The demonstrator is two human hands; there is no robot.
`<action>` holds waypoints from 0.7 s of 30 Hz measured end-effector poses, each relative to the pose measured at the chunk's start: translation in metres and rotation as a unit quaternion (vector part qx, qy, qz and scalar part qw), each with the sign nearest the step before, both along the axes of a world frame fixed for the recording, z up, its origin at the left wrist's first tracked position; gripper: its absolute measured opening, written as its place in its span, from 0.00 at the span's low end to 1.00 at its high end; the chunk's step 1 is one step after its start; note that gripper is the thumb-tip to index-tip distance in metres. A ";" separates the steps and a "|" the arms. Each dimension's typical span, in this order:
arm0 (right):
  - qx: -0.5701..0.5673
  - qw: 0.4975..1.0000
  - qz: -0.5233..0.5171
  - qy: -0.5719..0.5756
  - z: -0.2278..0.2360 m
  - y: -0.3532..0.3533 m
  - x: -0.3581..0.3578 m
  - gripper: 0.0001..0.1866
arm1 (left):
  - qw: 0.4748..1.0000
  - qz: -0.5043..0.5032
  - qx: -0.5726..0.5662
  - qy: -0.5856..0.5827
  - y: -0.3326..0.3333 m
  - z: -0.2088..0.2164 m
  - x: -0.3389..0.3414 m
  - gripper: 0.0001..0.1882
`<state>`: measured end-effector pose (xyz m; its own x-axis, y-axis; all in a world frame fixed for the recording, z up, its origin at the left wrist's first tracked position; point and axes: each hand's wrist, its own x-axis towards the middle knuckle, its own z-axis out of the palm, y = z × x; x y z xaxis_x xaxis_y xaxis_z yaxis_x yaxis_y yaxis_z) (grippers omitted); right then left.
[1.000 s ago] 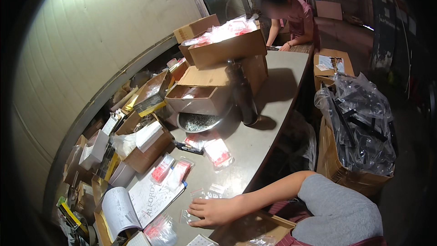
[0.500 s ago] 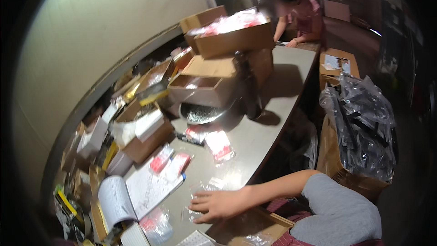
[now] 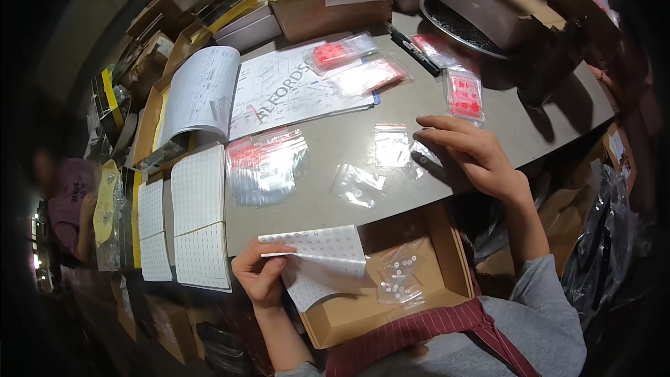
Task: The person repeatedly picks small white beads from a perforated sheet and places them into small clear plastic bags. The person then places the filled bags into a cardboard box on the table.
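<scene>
My left hand (image 3: 262, 276) pinches the left edge of a white label sheet (image 3: 324, 262) printed with rows of small marks. The sheet bends over the left part of a shallow cardboard box (image 3: 457, 255). Inside the box lie small clear bags (image 3: 399, 281) with round white pieces in them. My right hand (image 3: 478, 157), fingers stretched out, is at a small clear bag (image 3: 421, 162) on the table; whether the fingertips touch it I cannot tell. Beside it are a red-edged zip bag (image 3: 391, 145) and another clear bag (image 3: 358, 183) holding small round pieces.
A stack of red-topped clear bags (image 3: 264, 167) lies left of centre. Farther left are banded label sheets (image 3: 199, 202) and an open notepad (image 3: 293, 94) with red-printed packets on it. A black marker (image 3: 415, 50), a bowl of dark small parts (image 3: 464, 28) and cartons (image 3: 331, 10) stand behind.
The view has turned down toward the box. My left hand with the label sheet has come into sight. My right hand, earlier resting over the small bags, is now at their right side.
</scene>
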<state>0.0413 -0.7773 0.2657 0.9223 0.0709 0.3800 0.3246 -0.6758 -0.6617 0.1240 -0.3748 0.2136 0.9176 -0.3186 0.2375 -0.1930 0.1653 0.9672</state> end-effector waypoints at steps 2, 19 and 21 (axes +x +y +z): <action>0.012 1.000 -0.011 0.012 0.000 -0.001 0.004 0.28 | 1.000 -0.008 0.005 0.000 0.001 0.000 0.002 0.14; -0.140 0.974 0.169 0.057 -0.007 0.032 0.048 0.32 | 0.986 -0.061 -0.153 0.032 0.008 -0.013 0.007 0.16; -0.199 0.956 0.211 0.047 -0.004 0.036 0.051 0.27 | 0.986 -0.073 -0.146 0.035 0.011 -0.013 0.008 0.16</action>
